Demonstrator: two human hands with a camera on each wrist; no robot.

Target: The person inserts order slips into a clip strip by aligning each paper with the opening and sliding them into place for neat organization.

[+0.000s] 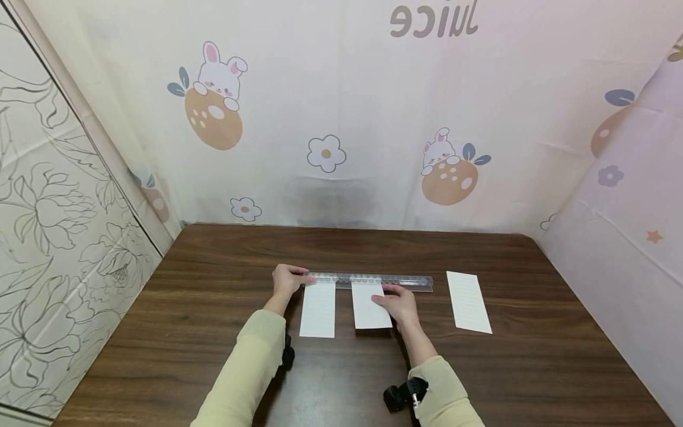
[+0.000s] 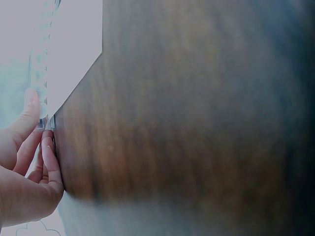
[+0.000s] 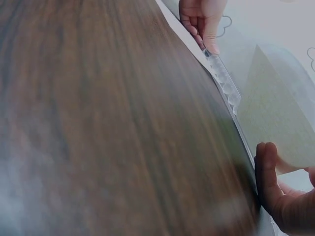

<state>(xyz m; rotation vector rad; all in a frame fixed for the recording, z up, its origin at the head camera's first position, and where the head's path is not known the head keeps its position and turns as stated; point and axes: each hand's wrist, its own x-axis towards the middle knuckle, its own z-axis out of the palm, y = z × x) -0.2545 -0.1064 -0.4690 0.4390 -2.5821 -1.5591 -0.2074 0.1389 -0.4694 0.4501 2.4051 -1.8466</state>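
Backdrop: pale cloth curtain (image 1: pixel 363 89), printed with rabbits and flowers, is hanging behind the brown wood-grain table (image 1: pixel 160 344).
Clear strip: the long plastic strip (image 1: pixel 411 281) is lying crosswise, its row of round shapes catching light.
Left hand: my left hand (image 1: pixel 288 279) is pinching the strip's left end, thumb above, fingers below.
Left card: the lined left card (image 1: pixel 318 311) is lying with its top edge at the strip; I cannot tell whether it is tucked inside.
Right hand: my right hand (image 1: pixel 401 305) is pinching the middle card (image 1: pixel 369 311) by its right side; its top is meeting the strip, its near edge standing off the wood.
Right card: the lined right card (image 1: pixel 469 302) is lying apart, slightly askew.
Risks: slick plastic could be skidding if my left pinch loosens; thin paper could be creasing or going crooked if I am pushing unevenly.
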